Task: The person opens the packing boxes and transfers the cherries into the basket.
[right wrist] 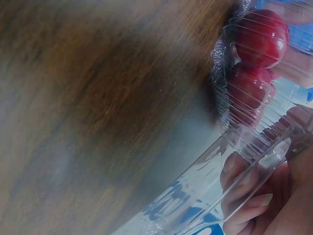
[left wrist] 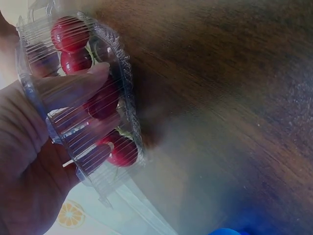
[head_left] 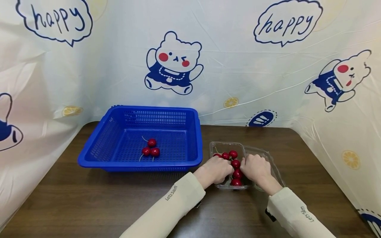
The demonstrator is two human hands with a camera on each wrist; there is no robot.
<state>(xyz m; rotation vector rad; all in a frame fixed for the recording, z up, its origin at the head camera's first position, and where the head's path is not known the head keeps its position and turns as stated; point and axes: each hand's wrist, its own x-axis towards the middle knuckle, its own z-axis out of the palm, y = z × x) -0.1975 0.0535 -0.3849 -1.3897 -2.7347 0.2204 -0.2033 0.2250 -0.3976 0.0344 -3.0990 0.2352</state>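
A clear plastic box (head_left: 229,187) with several red cherries (head_left: 235,164) stands in front of me, its clear lid (head_left: 278,173) folded out to the right. My left hand (head_left: 218,169) reaches over the left rim into the box. Through the ribbed wall in the left wrist view, its thumb and fingers close around a cherry (left wrist: 103,102). My right hand (head_left: 256,168) holds the box's right edge beside the lid. Its curled fingers (right wrist: 239,169) show behind clear plastic in the right wrist view. Both hands cover parts of the box in the head view.
A blue plastic basket (head_left: 140,164) stands left of the box, with three stemmed cherries (head_left: 151,142) on its floor. Both are on a brown wooden table (head_left: 119,201). A printed curtain (head_left: 226,66) hangs behind and along the sides.
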